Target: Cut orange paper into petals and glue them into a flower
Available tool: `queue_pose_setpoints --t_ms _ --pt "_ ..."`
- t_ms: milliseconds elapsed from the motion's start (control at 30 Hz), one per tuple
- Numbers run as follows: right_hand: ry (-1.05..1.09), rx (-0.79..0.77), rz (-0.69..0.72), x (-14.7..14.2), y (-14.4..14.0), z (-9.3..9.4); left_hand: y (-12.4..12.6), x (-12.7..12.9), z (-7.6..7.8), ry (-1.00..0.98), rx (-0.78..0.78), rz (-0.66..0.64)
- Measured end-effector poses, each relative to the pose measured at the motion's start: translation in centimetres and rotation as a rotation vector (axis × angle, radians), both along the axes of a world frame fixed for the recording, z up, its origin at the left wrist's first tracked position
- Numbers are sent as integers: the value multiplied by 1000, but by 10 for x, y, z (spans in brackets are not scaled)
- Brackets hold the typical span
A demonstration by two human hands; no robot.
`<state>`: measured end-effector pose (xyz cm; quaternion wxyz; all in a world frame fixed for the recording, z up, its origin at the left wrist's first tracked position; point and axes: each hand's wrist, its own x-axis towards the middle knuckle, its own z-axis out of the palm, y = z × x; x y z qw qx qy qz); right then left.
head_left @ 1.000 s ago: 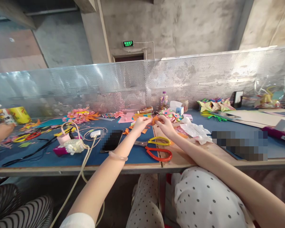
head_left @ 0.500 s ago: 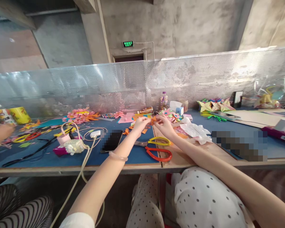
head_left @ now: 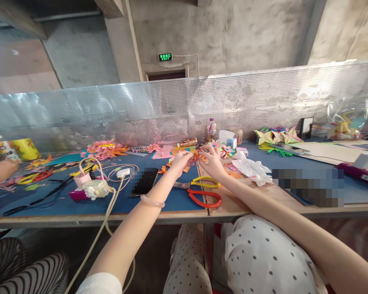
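Between my two hands is a small orange paper piece (head_left: 197,156), partly covered by the fingers. My left hand (head_left: 182,160) pinches its left side, and a pale bangle circles that wrist. On the other side, my right hand (head_left: 213,161) has its fingertips closed on the paper. Open-bladed scissors (head_left: 204,197) with one yellow and one red handle lie just below my hands. Orange paper scraps (head_left: 163,168) are scattered left of my left hand, and pink and orange sheets (head_left: 164,152) lie behind it.
A black phone (head_left: 144,182) lies left of the scissors, near a power adapter (head_left: 93,188) with cables. White tissue (head_left: 253,168) is crumpled at right. Paper flowers (head_left: 102,151) and a purple-capped bottle (head_left: 211,128) stand before the perforated metal screen. Another person's hand (head_left: 1,173) is at far left.
My right hand's fingers have shifted and lifted slightly around the orange paper, which now looks more spread. My left hand stays almost in place.
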<state>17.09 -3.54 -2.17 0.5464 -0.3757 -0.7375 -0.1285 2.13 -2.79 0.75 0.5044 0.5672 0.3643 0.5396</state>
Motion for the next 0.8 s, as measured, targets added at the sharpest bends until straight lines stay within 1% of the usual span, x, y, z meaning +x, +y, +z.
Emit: queue_pose_setpoints --t_ms 200,333,433,567,633,700,800 --pt "-127 18 -45 2 -3 0 3 -1 -1 -109 -83 -68" --pt "-208 49 -56 3 -4 0 6 -2 -2 -158 -78 -110" --pt "-236 48 -49 2 -5 0 6 -3 -3 -187 -74 -114" --pt "-253 35 -38 1 -5 -2 7 -4 -4 -196 -116 -91" --pt "-248 32 -13 2 -4 -2 7 -4 -5 -186 -134 -74" --pt "-203 29 50 3 -2 -1 8 -5 -5 -167 -131 -69" --pt "-10 11 151 5 2 0 9 -6 -6 -101 -86 -71"
